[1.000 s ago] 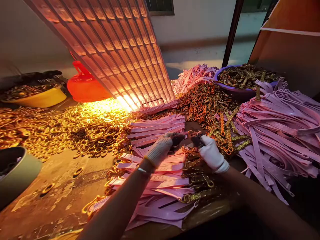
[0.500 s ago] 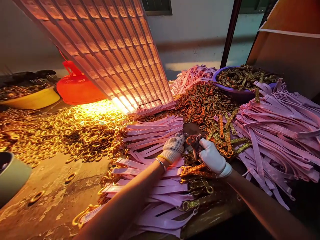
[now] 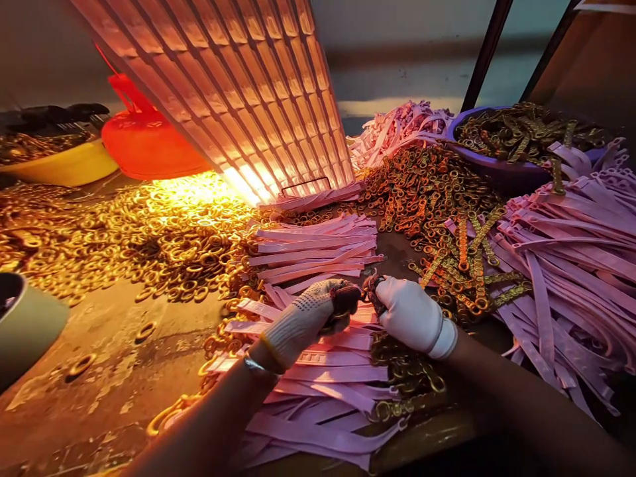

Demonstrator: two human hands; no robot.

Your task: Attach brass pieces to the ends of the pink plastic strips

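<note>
My left hand (image 3: 315, 310), in a dotted white glove with dark fingertips, is closed over the pink straps (image 3: 318, 255). Beside it on the right is my right hand (image 3: 410, 311), in a plain white glove, with fingers pinched together. The fingertips of both hands nearly meet, and whatever small piece is between them is too small to name. Pink straps lie in rows beneath and around the hands. Brass-coloured chain pieces (image 3: 407, 364) lie just below my right hand, and more chain pieces (image 3: 462, 245) are heaped behind it.
Gold rings (image 3: 183, 245) cover the left of the table under a red lamp (image 3: 154, 142). A ribbed translucent panel (image 3: 248, 86) leans behind. A yellow basin (image 3: 64, 162), a purple basin (image 3: 497, 169), more pink straps (image 3: 571, 265) and a pale round container (image 3: 37, 324) stand around.
The view has shifted, so the scene sits differently. My left hand has turned and moved lower left, its dark fingertips now showing. My right hand's fingers now point left, close to my left fingertips.
</note>
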